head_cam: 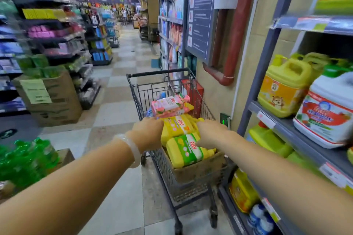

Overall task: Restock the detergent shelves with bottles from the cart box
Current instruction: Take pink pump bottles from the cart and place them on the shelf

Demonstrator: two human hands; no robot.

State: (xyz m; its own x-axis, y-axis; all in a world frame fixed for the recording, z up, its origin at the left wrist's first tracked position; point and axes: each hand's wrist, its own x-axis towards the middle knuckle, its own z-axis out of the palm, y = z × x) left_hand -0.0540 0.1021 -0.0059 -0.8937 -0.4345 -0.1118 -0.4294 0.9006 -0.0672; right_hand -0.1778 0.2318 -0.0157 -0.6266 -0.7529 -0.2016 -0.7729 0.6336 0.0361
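The cart [168,89] is dark wire metal with a matt finish, its top rail smooth. Inside it, the box [200,170] is brown corrugated cardboard, rough and dull. The yellow bottles [183,150] in the box are glossy plastic with smooth printed labels; the pink pack [168,104] lying on them looks like shiny plastic film. On the shelves [298,139], grey painted metal with a matt face, stand a yellow jug [284,89] and a white jug [324,112], both smooth glossy plastic. The bracelet [131,149] on the left wrist is pale, polished and translucent. The floor [114,112] is glossy tile.
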